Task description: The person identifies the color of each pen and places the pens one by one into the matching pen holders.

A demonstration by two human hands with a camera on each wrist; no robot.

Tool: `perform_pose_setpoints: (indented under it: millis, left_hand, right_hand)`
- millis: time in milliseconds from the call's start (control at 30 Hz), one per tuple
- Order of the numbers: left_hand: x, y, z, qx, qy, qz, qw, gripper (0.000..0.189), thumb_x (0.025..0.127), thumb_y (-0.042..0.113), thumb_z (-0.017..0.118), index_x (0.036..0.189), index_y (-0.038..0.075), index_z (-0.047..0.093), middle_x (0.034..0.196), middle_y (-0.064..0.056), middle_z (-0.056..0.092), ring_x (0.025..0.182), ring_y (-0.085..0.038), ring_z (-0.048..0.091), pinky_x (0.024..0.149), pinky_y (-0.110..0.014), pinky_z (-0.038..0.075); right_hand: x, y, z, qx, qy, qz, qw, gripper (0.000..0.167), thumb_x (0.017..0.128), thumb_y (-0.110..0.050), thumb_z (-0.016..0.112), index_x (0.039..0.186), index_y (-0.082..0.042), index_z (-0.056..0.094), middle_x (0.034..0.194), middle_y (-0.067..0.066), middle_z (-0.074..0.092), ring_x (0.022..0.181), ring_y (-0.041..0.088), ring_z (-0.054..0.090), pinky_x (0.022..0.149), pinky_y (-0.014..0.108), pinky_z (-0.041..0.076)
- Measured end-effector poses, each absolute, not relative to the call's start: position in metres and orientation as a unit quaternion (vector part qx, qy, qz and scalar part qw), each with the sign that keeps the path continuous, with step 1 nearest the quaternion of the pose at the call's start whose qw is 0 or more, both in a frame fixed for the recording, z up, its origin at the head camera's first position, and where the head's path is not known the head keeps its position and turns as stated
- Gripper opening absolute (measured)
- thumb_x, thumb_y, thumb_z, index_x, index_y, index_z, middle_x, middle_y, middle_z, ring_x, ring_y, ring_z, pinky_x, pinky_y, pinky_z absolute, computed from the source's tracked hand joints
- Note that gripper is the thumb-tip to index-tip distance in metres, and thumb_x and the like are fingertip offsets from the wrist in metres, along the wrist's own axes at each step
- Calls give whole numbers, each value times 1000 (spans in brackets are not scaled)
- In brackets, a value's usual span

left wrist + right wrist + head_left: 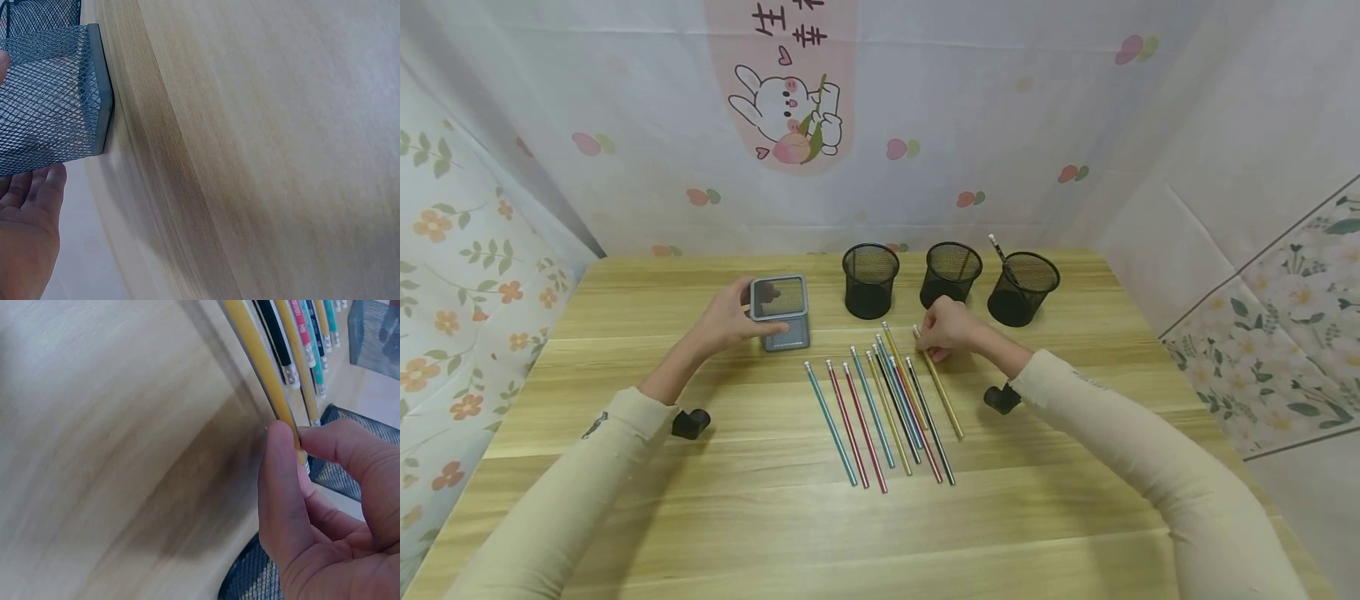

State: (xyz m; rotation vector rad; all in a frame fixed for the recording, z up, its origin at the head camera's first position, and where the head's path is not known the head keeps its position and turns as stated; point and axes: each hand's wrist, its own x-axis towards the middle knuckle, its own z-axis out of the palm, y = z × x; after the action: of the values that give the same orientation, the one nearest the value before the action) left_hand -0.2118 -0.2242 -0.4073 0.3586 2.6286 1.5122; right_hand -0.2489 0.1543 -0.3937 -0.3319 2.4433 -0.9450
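Note:
My left hand (721, 323) holds a grey square mesh pen holder (797, 335), thumb across its front and fingers around the back. In the left wrist view the holder (53, 103) stands with its base on the table beside those fingers. My right hand (953, 327) pinches a yellow pencil (946, 396) near its eraser end, between thumb and fingertips. The right wrist view shows this pencil (253, 337) sloping away from the hand (331, 550). To its left lie several red, teal, black and yellow pencils (859, 417), roughly side by side, some crossing.
Behind the pencils stand a left black mesh cup (868, 287), a middle one (951, 275) and a right one (1026, 292). A black patterned pencil (998, 250) leans in the right cup, eraser up. A printed curtain (925, 100) hangs at the table's (775, 533) back edge.

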Motion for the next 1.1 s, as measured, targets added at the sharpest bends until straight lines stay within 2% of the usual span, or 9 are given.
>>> perform_pose_setpoints:
  millis: [300,567,700,867,1100]
  left_hand:
    - [-211,-224,-406,119,860,494,45,79,81,16,89,141,-9,43,135,-25,56,128,-41,52,103,-53,44]
    - [-212,-224,-407,117,860,495,47,79,81,15,89,140,-9,43,135,-26,55,128,-41,51,104,-53,44]
    - [-212,-224,-407,115,862,491,48,79,81,17,89,140,-9,43,135,-27,55,129,-42,51,104,-54,43]
    - [-212,-224,-407,115,866,485,47,79,81,18,89,140,-8,43,134,-26,55,129,-42,51,105,-55,42]
    - [-212,-225,-406,121,859,495,46,77,81,16,89,139,-9,45,135,-26,55,129,-42,51,104,-54,44]
  right_hand:
    - [-245,165,-372,-155,885,-358,254,11,86,6,67,75,4,67,63,12,65,54,21,68,63,39,61]
    - [-243,176,-353,-185,881,-360,246,4,89,6,65,85,7,64,71,16,68,70,38,72,68,46,61]
    - [-243,180,-343,-191,878,-371,235,4,90,5,63,88,8,63,73,17,68,70,35,72,68,44,61]
    - [-243,187,-328,-197,881,-376,207,4,93,3,64,92,7,63,80,18,68,68,29,72,69,41,61]
    - [-244,196,-300,-218,898,-361,129,9,96,-2,67,99,5,65,85,15,68,69,27,71,66,33,60]
